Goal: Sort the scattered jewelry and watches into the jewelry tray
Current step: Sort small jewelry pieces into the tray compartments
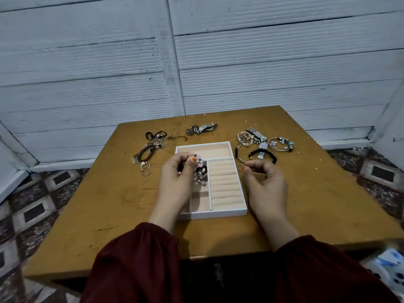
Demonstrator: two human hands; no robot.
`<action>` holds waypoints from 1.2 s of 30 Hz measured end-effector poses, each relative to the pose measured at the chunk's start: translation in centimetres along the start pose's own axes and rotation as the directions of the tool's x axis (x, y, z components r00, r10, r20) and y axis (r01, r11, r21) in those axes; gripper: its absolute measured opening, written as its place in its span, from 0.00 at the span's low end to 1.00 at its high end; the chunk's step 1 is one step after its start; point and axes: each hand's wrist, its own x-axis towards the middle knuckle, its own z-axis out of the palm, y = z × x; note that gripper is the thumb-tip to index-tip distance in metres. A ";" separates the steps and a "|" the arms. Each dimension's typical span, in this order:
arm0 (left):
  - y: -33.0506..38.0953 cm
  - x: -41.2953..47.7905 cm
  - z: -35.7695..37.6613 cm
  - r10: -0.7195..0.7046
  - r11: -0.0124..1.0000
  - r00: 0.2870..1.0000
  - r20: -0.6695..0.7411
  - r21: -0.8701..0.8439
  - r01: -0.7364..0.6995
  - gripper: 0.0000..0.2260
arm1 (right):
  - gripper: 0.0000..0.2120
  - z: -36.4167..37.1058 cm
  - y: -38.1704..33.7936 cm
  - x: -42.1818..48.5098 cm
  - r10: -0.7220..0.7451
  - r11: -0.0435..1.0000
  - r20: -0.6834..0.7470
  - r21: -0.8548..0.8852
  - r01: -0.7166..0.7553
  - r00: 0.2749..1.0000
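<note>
A white jewelry tray (239, 184) with peach lining lies in the middle of the brown table; its right side holds padded ring rolls (224, 184). My left hand (177, 180) hovers over the tray's left compartment, pinching a beaded bracelet (200, 171) that dangles into it. My right hand (265, 182) is just right of the tray, thumb and finger pinched on a small gold ring (241, 168). Loose chains and bracelets (150, 152) lie at the left. A metal watch (204, 128) lies at the back. More bracelets and watches (258, 143) lie at the right.
The wooden table (122, 206) stands against a white slatted wall. A charm bangle (281, 144) lies far right, and a single ring (215, 134) sits behind the tray. Patterned floor surrounds the table. Dark red sleeves cover my forearms near the front edge.
</note>
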 end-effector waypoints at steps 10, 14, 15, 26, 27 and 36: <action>-1.4 -0.1 0.1 -0.112 0.992 0.992 0.052 0.073 0.108 0.05 | 0.09 -0.2 -0.2 -0.1 -0.021 0.999 0.007 -0.047 0.021 1.000; -1.2 0.1 0.2 -0.134 0.989 0.988 0.077 0.070 0.129 0.05 | 0.08 -0.3 -0.3 -0.1 -0.025 0.998 0.005 -0.057 0.025 1.000; -1.1 0.0 0.2 -0.120 0.989 0.990 0.075 0.096 0.112 0.05 | 0.08 -0.3 -0.3 -0.1 -0.026 0.998 0.004 -0.058 0.027 1.000; -1.6 -0.3 -0.8 0.025 0.845 0.998 0.063 0.533 -0.055 0.05 | 0.07 -0.3 -0.9 -0.2 -0.022 0.998 0.011 -0.067 0.023 1.000; -1.5 -0.5 -0.7 0.043 0.795 0.998 0.055 0.603 -0.068 0.05 | 0.07 -0.3 -0.9 -0.2 -0.028 0.997 0.011 -0.072 0.028 1.000; -1.2 -1.1 -0.6 0.015 0.527 0.999 0.045 0.848 -0.047 0.11 | 0.08 -0.3 -0.8 -0.2 -0.025 0.996 0.010 -0.080 0.026 1.000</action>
